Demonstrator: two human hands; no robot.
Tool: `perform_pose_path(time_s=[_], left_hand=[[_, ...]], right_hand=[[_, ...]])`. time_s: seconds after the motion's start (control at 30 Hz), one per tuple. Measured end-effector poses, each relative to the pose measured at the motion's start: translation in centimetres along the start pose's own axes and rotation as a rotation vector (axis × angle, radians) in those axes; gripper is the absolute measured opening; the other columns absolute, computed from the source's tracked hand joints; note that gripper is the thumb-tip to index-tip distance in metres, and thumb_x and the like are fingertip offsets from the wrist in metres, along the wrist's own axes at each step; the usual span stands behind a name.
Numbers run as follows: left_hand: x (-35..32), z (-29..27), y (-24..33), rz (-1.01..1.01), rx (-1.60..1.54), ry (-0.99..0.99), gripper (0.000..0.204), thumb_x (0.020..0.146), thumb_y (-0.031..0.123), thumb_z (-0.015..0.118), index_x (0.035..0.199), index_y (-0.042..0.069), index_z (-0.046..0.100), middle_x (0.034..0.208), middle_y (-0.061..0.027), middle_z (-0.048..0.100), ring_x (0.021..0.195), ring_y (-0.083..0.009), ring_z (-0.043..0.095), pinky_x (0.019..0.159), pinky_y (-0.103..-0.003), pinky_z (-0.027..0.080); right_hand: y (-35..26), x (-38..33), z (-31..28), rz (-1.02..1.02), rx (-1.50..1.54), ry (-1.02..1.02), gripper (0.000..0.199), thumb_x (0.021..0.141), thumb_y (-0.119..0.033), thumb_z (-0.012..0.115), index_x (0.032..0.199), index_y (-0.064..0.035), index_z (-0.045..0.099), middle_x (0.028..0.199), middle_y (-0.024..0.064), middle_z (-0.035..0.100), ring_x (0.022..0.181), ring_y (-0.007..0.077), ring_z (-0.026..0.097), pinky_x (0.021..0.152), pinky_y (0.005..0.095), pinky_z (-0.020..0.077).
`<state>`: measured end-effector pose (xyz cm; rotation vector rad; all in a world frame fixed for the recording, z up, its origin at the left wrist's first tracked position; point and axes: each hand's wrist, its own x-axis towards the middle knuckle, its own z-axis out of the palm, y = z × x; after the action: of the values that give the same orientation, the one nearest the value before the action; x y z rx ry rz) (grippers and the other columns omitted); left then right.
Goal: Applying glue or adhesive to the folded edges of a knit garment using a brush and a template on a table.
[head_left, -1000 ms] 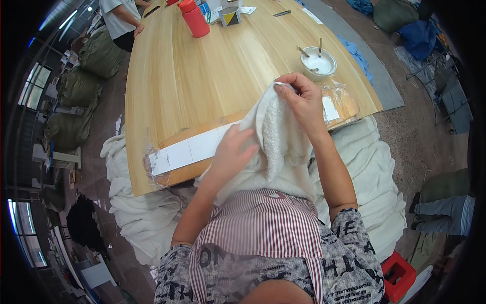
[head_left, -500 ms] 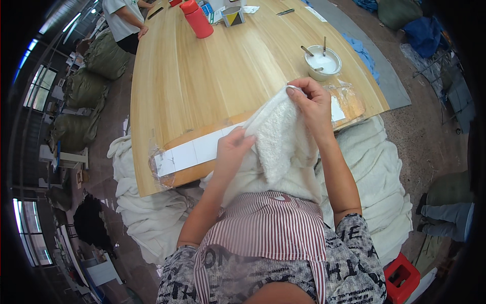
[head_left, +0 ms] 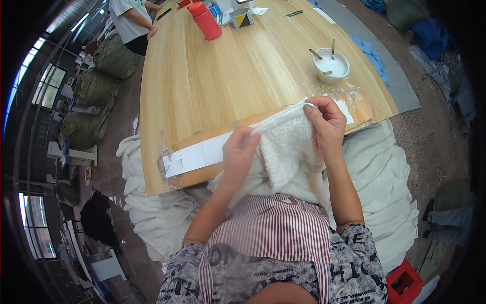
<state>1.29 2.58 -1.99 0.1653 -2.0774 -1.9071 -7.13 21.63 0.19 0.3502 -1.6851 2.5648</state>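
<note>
Now, white fluffy towel point(head_left: 286, 147) btwn 2 hands, left hand point(head_left: 239, 152) & right hand point(head_left: 326, 126) grip pinching its edge.

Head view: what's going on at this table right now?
A person in a striped apron stands at the near edge of a wooden table and holds up a white fluffy towel with both hands. The left hand grips its lower left edge; the right hand pinches the top corner. More white cloth lies heaped below the table edge. A white bowl and a red bottle sit farther back.
</note>
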Motion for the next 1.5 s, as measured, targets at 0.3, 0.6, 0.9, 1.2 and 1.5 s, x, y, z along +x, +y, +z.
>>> perform_pose_path(time_s=[0.3, 0.6, 0.9, 1.2, 1.5], left_hand=[[-0.3, 0.1, 1.2, 0.016, 0.160, 0.000, 0.018, 0.086, 0.008, 0.067, 0.100, 0.000, 0.060, 0.089, -0.0038, 0.067, 0.085, -0.0108, 0.061, 0.075, -0.023, 0.047], [-0.5, -0.2, 0.6, -0.148, 0.071, -0.072, 0.020, 0.081, 0.004, 0.068, 0.100, -0.001, 0.064, 0.090, -0.0046, 0.069, 0.086, -0.0117, 0.062, 0.077, -0.024, 0.048], [0.7, 0.8, -0.1, 0.015, 0.277, -0.113, 0.018, 0.078, 0.004, 0.068, 0.094, -0.001, 0.064, 0.086, -0.0078, 0.068, 0.081, -0.0140, 0.064, 0.076, -0.027, 0.049], [-0.3, 0.0, 0.6, 0.266, 0.573, -0.136, 0.020, 0.080, 0.007, 0.065, 0.101, 0.004, 0.064, 0.093, -0.0143, 0.067, 0.085, -0.0308, 0.066, 0.073, -0.035, 0.052], [-1.5, 1.0, -0.7, 0.267, 0.582, -0.219, 0.023, 0.083, 0.010, 0.064, 0.105, 0.004, 0.064, 0.096, -0.0156, 0.066, 0.088, -0.0310, 0.065, 0.077, -0.036, 0.052]], right_hand=[[0.6, -1.5, -1.3, -0.111, 0.048, -0.004, 0.014, 0.085, 0.005, 0.063, 0.099, 0.0008, 0.063, 0.100, 0.0030, 0.062, 0.095, 0.0089, 0.055, 0.084, 0.0227, 0.0428], [2.0, -2.1, -3.1, 0.056, -0.080, 0.044, 0.014, 0.085, 0.000, 0.064, 0.098, -0.0005, 0.063, 0.099, 0.0051, 0.063, 0.097, 0.0143, 0.057, 0.086, 0.0260, 0.0430], [0.3, 0.1, 0.2, -0.501, -0.869, -0.447, 0.019, 0.078, -0.004, 0.063, 0.096, -0.0040, 0.065, 0.101, 0.0077, 0.064, 0.104, 0.0268, 0.056, 0.093, 0.0376, 0.0416], [1.3, 0.6, 1.2, -0.342, -0.953, -0.760, 0.011, 0.083, -0.014, 0.062, 0.087, -0.0056, 0.067, 0.086, 0.0084, 0.064, 0.089, 0.0261, 0.056, 0.085, 0.0379, 0.0397], [1.6, -1.1, 0.0, -0.168, -0.913, -0.720, 0.012, 0.076, -0.013, 0.067, 0.082, -0.0029, 0.064, 0.077, 0.0129, 0.062, 0.077, 0.0282, 0.058, 0.073, 0.0379, 0.0448]])
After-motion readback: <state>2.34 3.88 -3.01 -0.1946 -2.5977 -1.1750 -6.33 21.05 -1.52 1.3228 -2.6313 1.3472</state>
